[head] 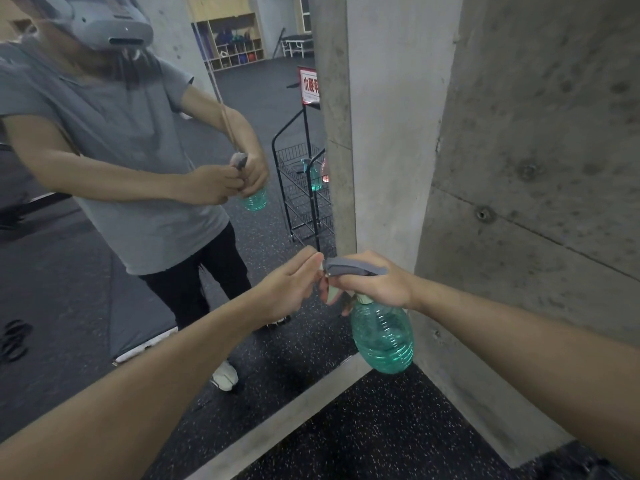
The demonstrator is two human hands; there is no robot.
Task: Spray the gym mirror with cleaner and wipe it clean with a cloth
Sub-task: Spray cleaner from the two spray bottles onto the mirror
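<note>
Two bare forearms reach in from the lower corners of the frame and meet near the centre. The right hand (pixel 375 285) has its fingers wrapped around the neck and grey plastic trigger head of a spray bottle (pixel 382 336), which hangs just below it; the body is translucent green plastic, bulbous and ribbed. The left hand (pixel 292 289) pinches the nozzle tip at the front of the trigger head with curled fingers (pixel 311 259); the nozzle itself is hidden by them. Beneath lies black rubber floor (pixel 398 427) flecked with pale specks, at lower centre. The mirror (pixel 104 306) fills the left half of the frame, its lower edge running diagonally along a pale sill. It reflects the person in a grey shirt and dark trousers, a black wire cart (pixel 301 188) holding bottles, and far wooden cubby shelves, blurred. Rough grey concrete wall (pixel 536 150), pitted with holes, fills the right.
</note>
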